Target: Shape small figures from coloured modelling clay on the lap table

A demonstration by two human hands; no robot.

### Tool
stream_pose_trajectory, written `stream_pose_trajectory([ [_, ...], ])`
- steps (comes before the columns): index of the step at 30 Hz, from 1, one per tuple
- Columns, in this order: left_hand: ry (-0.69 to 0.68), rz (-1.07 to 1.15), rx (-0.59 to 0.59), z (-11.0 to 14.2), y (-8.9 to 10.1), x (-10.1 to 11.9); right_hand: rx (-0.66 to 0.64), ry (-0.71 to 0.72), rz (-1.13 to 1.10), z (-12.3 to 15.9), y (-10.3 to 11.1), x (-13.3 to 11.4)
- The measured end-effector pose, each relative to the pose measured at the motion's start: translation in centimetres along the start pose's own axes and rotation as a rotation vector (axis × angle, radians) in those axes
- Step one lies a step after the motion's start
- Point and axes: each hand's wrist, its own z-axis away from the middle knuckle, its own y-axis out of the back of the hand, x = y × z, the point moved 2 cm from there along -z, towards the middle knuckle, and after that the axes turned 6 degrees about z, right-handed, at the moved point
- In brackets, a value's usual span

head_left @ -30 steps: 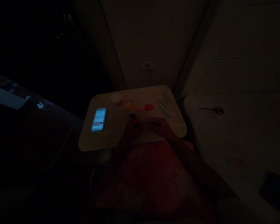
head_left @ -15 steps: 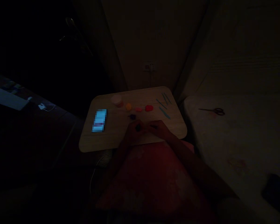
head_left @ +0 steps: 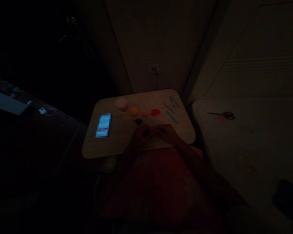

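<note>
Head view is showing a very dim room where the left hand (head_left: 138,139) and the right hand (head_left: 166,133) are meeting at the near edge of a small wooden table (head_left: 117,146). The left hand is pinching a small dark lump (head_left: 145,132) between its fingers; whether the right hand is gripping anything, I cannot tell. Farther back on the table, a purple lump (head_left: 138,121), an orange lump (head_left: 134,110), a pink lump (head_left: 145,113) and a red lump (head_left: 155,112) are lying apart. Teal tools (head_left: 171,110) are lying to the right, a lit phone (head_left: 104,125) to the left, and scissors (head_left: 222,114) are resting on the bed far right.
</note>
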Motion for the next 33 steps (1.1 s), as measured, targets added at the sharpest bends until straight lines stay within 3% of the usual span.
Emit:
stream_pose_trajectory([
  [12, 0.015, 0.002, -0.023, 0.0, -0.1, -0.1, 0.105, -0.09, -0.076, 0.2, 0.4, 0.5],
  [22, 0.004, 0.032, 0.115, 0.0, 0.3, -0.3, 0.018, -0.03, -0.118, 0.1, 0.3, 0.3],
  [28, -0.019, 0.066, 0.053, 0.0, 0.2, -0.4, -0.022, -0.095, -0.125, 0.0, -0.2, 1.0],
  [33, 0.003, 0.044, 0.071, 0.0, 0.4, -0.3, 0.004, -0.086, -0.094, -0.1, -0.3, 0.7],
])
